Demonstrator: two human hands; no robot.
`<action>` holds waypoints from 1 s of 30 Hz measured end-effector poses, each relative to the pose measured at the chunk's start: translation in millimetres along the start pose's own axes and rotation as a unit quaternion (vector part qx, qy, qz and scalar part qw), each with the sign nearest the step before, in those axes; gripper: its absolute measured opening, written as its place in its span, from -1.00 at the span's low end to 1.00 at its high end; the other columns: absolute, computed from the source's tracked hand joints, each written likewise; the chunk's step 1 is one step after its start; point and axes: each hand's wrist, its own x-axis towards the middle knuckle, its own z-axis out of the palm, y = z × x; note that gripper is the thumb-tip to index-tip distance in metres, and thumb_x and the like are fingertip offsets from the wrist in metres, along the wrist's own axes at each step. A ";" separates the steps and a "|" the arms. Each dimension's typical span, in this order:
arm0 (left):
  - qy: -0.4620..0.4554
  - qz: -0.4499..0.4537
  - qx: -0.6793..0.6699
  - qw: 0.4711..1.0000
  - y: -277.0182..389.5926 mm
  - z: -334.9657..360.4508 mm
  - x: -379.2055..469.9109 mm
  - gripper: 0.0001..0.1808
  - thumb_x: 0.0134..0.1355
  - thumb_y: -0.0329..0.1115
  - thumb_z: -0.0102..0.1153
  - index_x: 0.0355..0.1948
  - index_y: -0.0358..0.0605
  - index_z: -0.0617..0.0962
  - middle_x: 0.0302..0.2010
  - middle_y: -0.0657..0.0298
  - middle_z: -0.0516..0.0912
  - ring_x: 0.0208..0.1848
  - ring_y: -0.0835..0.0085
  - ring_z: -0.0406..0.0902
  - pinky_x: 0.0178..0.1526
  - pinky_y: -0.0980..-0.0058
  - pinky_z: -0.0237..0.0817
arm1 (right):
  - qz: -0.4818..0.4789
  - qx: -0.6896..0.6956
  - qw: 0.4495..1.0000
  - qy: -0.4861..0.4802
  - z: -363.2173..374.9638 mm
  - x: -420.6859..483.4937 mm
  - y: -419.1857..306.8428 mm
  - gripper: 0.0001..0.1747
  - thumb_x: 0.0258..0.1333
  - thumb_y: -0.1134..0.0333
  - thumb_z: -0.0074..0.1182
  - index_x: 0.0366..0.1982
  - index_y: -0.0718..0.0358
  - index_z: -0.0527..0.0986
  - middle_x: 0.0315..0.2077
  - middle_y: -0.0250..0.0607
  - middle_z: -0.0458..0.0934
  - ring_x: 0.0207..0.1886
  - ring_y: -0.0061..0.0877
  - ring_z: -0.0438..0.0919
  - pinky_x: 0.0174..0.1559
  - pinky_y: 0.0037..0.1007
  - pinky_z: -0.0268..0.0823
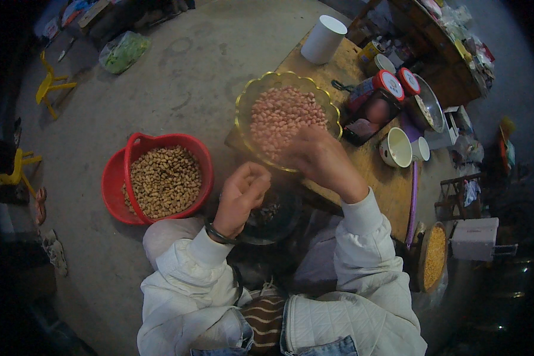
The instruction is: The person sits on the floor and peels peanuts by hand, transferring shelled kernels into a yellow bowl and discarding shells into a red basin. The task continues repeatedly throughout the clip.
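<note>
Over the near rim of a gold-edged, scalloped clear bowl (244,138), my right hand (325,160) bends downward, its fingertips blurred above the shelled pink peanuts (289,111). My left hand (244,196) is held lower and to the left, fingers curled in and thumb against them; whether anything is pinched inside is hidden. Beneath it, between my knees, sits a dark basin (289,222) with shell-like scraps (267,211) in it. To the left on the floor, a red plastic basket (111,187) holds unshelled peanuts (167,182).
The bowl stands at the corner of a wooden table (382,196). Also on the table are a white cylinder (324,40), red-lidded jars (389,84), a phone-like dark device (371,118) and a cream cup (396,147). Yellow kernels fill a round tray (434,258) at right.
</note>
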 end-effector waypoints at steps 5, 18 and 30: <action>0.010 0.030 0.059 0.998 -0.4 1.9 0.8 -0.82 0.28 -0.41 0.12 -0.12 -0.15 0.45 -0.43 0.45 0.43 -0.51 0.81 0.24 -0.49 0.77 0.03 | -0.005 0.041 0.999 0.034 -1.5 -1.4 4.7 -0.83 -0.19 0.41 0.24 -0.45 0.24 0.53 -0.42 -0.19 0.47 -0.22 -0.22 0.49 -0.18 -0.24 0.34; 0.042 0.156 0.098 0.982 -7.9 1.6 -1.1 -0.73 0.23 -0.51 0.18 -0.05 -0.24 0.47 -0.15 0.30 0.57 -0.25 0.69 0.55 -0.25 0.70 0.38 | -0.002 0.152 0.987 0.057 2.3 -6.4 -47.5 -0.77 -0.15 0.48 0.20 -0.36 0.26 0.46 -0.41 -0.13 0.48 -0.27 -0.22 0.51 -0.21 -0.29 0.35; 0.021 0.035 0.009 0.999 -0.3 -4.4 -1.8 -0.79 0.27 -0.43 0.15 -0.08 -0.18 0.51 -0.23 0.34 0.60 -0.26 0.70 0.50 -0.27 0.76 0.28 | 0.054 0.288 0.956 0.030 1.2 -10.2 -47.6 -0.76 0.00 0.50 0.15 -0.22 0.31 0.50 -0.37 -0.15 0.56 -0.32 -0.41 0.57 -0.27 -0.45 0.38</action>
